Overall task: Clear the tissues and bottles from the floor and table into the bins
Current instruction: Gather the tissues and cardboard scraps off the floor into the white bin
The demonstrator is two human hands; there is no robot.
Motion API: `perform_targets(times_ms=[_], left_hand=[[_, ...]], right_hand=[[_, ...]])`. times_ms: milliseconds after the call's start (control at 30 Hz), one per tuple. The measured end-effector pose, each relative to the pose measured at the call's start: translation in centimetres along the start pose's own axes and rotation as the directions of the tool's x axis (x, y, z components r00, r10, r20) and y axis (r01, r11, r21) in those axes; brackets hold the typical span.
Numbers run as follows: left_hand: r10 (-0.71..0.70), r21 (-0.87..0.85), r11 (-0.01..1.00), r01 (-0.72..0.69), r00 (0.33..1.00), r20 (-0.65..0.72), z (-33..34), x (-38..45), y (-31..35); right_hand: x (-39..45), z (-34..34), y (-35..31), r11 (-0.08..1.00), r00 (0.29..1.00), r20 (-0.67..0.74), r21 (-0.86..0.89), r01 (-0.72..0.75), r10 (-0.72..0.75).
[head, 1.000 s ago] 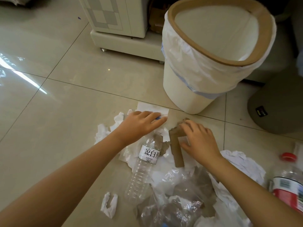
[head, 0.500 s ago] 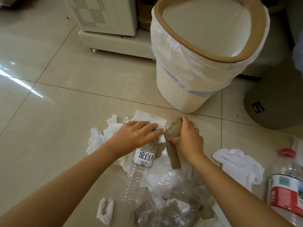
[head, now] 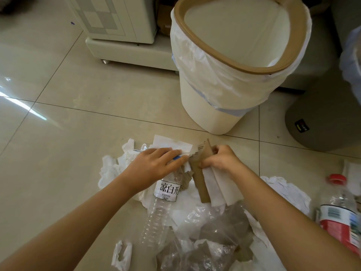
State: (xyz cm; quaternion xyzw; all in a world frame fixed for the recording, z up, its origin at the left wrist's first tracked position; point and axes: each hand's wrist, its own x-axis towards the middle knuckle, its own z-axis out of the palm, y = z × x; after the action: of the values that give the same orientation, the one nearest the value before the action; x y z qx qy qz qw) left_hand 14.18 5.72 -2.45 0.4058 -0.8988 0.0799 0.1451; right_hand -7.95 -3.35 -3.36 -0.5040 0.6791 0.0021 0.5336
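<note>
Clear bottle (head: 162, 208) neck under left hand (head: 154, 166)

Bare forearms, no sleeves, unadorned.

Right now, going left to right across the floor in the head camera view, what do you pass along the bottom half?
Small torn tissue → clear water bottle → brown cardboard strip, gripped by the right hand → crumpled white tissue → red-capped bottle.
</note>
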Motion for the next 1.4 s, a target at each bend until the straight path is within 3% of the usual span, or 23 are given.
perform_targets(times_ms=[167, 333, 733, 1100, 1400], left_hand=[[-0.008, -0.003, 1.0, 0.008, 1.0, 0.003, -0.4, 0.1, -0.1], [-0.014, 0.017, 1.0, 0.015, 1.0, -0.019, -2.1, 0.7, 0.1], [-0.129, 0.133, 0.982, 0.134, 0.991, -0.043, -8.2, 0.7, -0.9], [-0.102, 0.258, 0.952, 0.165, 0.965, -0.242, -15.0, 4.3, -2.4], [-0.023, 0.356, 0.923, 0.143, 0.947, -0.319, -19.8, 9.8, -4.8]], right_hand=[[-2.5, -3.5, -1.5, 0.992, 0.983, 0.172, 0.12, 0.048, -0.069], [-4.7, -5.3, -1.8, 0.967, 0.95, 0.242, 0.208, 0.149, -0.199], [-11.7, -8.5, -4.3, 0.843, 0.87, 0.125, 0.345, 0.412, -0.477], [-16.1, -11.4, -7.6, 0.711, 0.834, 0.026, 0.539, 0.453, -0.551], [-17.3, -14.6, -12.0, 0.514, 0.845, -0.069, 0.767, 0.384, -0.53]])
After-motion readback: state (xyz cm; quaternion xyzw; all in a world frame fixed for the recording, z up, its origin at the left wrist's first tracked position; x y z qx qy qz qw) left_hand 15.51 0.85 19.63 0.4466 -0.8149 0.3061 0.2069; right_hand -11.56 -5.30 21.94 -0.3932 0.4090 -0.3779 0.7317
